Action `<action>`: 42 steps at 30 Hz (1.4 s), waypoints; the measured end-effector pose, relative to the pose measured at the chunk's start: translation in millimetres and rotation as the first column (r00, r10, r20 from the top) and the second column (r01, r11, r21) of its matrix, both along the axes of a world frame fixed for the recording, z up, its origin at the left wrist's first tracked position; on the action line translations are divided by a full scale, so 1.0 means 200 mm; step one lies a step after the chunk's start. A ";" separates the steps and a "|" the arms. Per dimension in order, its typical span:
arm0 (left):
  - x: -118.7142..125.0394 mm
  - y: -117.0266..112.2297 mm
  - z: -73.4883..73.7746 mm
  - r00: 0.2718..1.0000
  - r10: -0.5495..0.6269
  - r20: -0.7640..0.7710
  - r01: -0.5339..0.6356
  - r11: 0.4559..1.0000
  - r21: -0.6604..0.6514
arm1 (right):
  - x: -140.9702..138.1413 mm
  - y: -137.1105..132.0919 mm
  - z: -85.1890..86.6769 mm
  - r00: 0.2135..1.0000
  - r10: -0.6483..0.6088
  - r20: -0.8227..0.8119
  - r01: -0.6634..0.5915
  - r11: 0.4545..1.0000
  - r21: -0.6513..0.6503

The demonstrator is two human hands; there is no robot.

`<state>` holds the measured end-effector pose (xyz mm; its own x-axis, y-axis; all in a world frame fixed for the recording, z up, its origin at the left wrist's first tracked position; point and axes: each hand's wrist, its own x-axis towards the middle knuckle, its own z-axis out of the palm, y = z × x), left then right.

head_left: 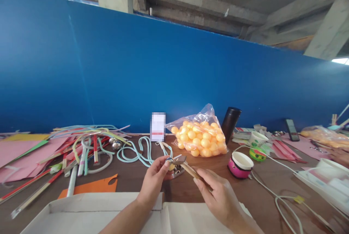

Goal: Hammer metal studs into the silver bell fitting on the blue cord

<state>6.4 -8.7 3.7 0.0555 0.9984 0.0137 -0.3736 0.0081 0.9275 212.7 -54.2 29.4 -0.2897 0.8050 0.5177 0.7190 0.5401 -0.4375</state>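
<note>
My left hand (154, 176) is closed, pinching a small shiny silver ball (169, 160) between thumb and fingers. My right hand (218, 194) is wrapped around the light wooden handle (191, 171) of a tool whose grey metal head (179, 160) meets or nearly meets the ball. Whether they touch, I cannot tell; the tool's exact kind is unclear too. Just beneath the tool lies a small heap of shiny metal pieces (177, 170), partly hidden by my hands. White cardboard (188, 217) spreads out below my wrists.
Behind my hands sits a clear bag of orange balls (201, 139), beside a black bottle (231, 123). A pink cup (240, 165) and white cable (280, 199) are at right. Tubes and red sticks (54, 179) pile up at left, near silver balls (116, 144). A blue partition (136, 70) stands behind.
</note>
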 end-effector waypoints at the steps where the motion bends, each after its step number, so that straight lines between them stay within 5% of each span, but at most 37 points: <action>1: 0.00 0.00 0.00 1.000 0.001 0.000 -0.001 1.000 0.000 | 0.00 0.00 0.00 1.000 0.000 -0.002 0.000 1.000 0.003; 42: 0.00 -0.01 0.01 0.999 0.004 0.047 -0.003 1.000 -0.015 | -0.01 -0.01 0.02 0.999 -0.001 -0.045 0.004 0.998 0.068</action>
